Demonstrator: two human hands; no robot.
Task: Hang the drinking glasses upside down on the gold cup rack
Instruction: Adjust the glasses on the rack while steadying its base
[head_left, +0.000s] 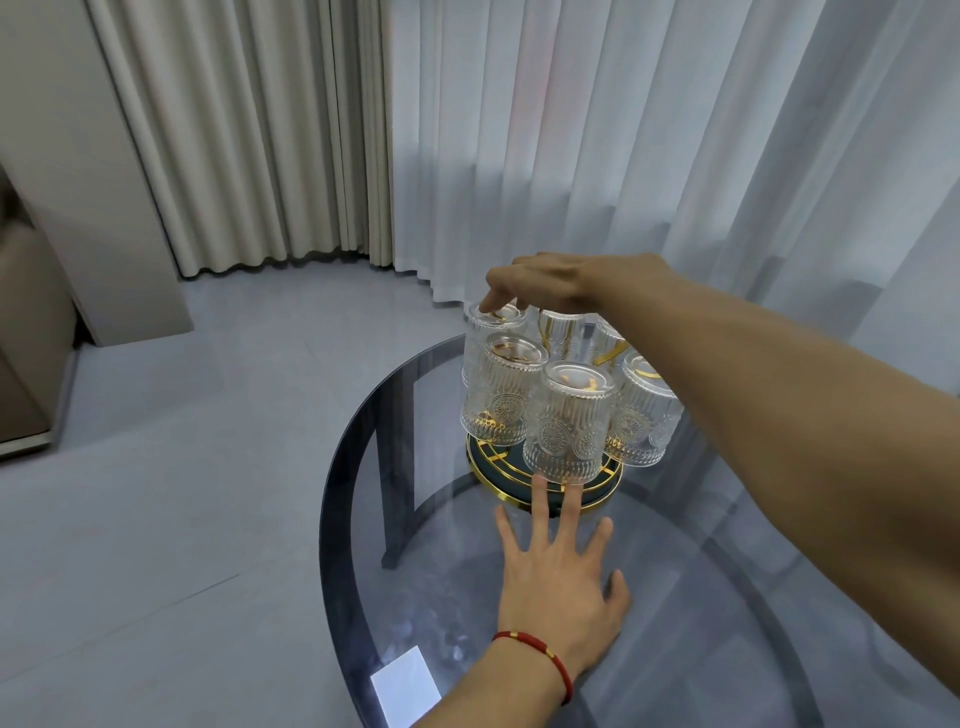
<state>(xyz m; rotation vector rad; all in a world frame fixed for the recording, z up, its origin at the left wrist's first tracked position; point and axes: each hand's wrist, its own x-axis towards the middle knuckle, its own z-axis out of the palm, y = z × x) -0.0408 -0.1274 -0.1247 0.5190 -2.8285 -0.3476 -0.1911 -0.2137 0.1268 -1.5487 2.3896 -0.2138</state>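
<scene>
The gold wire cup rack with its round dark tray base stands on the round smoked-glass counter, toward the far edge at about twelve o'clock from the person. It looks nearly full. I count six clear ribbed drinking glasses with pressed sunflower medallions, all mouth down and bottoms up on its prongs: one at the front at six o'clock, one at eight o'clock, one at four o'clock, and three behind them, partly hidden by the arm.

The right hand reaches over the top of the rack, fingers drawn down and together onto the upturned bottom of the rear glass at ten o'clock. It touches the glass, but whether it is pinching it or merely resting on it I cannot tell from here. The left hand, with a red cord bracelet at the wrist, lies flat on the counter with fingers spread wide, holding nothing, its middle fingertips just beside the rim of the rack's base.

No loose glass shows anywhere on the counter. To my eye the hanging is all but done, and only settling that last rear glass and letting go remains. A pale white rectangle shows on the glass near the close edge.
</scene>
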